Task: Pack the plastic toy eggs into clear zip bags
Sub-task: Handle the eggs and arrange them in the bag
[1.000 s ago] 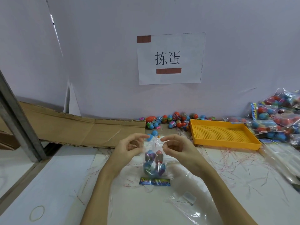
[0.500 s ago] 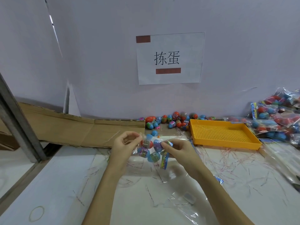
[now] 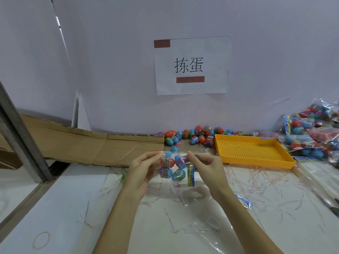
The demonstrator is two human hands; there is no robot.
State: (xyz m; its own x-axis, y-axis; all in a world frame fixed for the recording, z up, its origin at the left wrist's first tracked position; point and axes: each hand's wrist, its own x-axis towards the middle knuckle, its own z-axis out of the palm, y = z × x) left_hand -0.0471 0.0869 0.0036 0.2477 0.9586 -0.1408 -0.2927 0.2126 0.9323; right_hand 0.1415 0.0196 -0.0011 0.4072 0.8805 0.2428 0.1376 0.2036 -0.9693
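Clear, crinkled film is pinched at both ends: the left hand (image 3: 142,170) curls its thumb and fingers round the left end of the zip bag (image 3: 174,166), and the right hand (image 3: 205,166) nips the right end between thumb and forefinger, so the bag hangs sideways above the table (image 3: 73,208), clear of its surface. Four smooth plastic eggs (image 3: 167,162) show through the film, one red-topped and three blue, each banded with a printed label; a narrow blue printed card (image 3: 190,176) dangles at the bag's right end. Under the wrists lie loose empty bags (image 3: 211,222), glossy and wrinkled, among thin red and clear plastic strips. Farther back, a heap of loose eggs (image 3: 194,137), too crowded to count, sits against the pale wall, beside one yellow perforated tray (image 3: 251,151). Filled bags (image 3: 315,136) pile up at the right edge. Flattened brown cardboard (image 3: 91,145) lies to the left, and one white paper sign (image 3: 191,65) with two brown bars hangs on the wall.
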